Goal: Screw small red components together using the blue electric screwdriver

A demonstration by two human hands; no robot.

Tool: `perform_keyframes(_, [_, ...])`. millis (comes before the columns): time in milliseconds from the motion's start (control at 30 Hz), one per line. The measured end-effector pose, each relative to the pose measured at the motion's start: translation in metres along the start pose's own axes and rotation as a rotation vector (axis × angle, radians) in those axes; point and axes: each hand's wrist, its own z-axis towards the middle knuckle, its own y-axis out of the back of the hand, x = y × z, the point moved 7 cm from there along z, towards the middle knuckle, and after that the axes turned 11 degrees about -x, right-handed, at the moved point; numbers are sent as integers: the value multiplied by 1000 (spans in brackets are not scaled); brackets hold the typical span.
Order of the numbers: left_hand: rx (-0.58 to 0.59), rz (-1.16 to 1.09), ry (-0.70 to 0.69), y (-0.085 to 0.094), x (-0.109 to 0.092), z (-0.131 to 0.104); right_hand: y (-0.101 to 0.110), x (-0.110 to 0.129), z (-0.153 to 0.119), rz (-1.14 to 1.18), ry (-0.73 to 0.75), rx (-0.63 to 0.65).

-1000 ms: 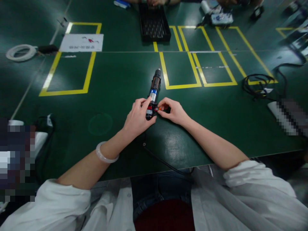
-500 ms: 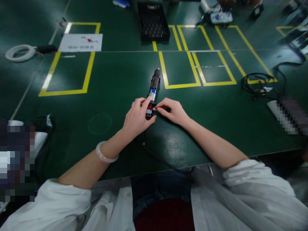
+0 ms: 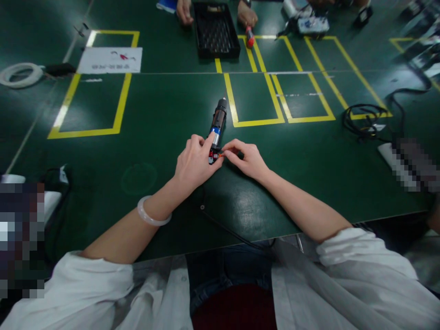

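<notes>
Green tabletop (image 3: 165, 110), marked off with yellow tape (image 3: 256, 123), spreads ahead of the person. Across it, a co-worker's hand (image 3: 247, 17) holds a red handle (image 3: 250, 37) beside a black tray (image 3: 216, 53), and another hand (image 3: 184, 11) rests near the tray's other side. A card (image 3: 112, 59) lies off to the left, and a coiled cable (image 3: 360, 118) to the right.

Near the middle of the person's side is the tool (image 3: 217, 123), a slim cylinder, dark at the front, with a blue and silver band. The left hand (image 3: 194, 160) wraps its rear half from the left, index finger along the barrel and thumb by the back end; the other fingers are partly hidden. This hold seems meant to stop the round body rolling and to leave its right side free for the other hand. There the right hand (image 3: 247, 158) has thumb and index drawn together in a fine pinch on an orange piece (image 3: 221, 156), next to a red part (image 3: 211, 155) of the tool.

The long axis runs away from the person, leaning slightly right; the narrow tip points toward the tray. Whether the black cord (image 3: 227, 227) below joins the tool cannot be told.
</notes>
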Motion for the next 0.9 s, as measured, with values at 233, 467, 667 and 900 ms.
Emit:
perform_keyframes(233, [60, 46, 4, 5, 12, -1, 0, -6, 0, 35, -26, 10])
perform_keyframes(467, [80, 90, 145, 14, 67, 0, 1, -9, 1, 57, -51, 0])
perform_keyframes(667, [89, 128, 318, 27, 140, 5, 0, -9, 1, 51, -69, 20])
perform_keyframes(900, [38, 123, 542, 39, 230, 4, -2, -11, 0, 51, -77, 43])
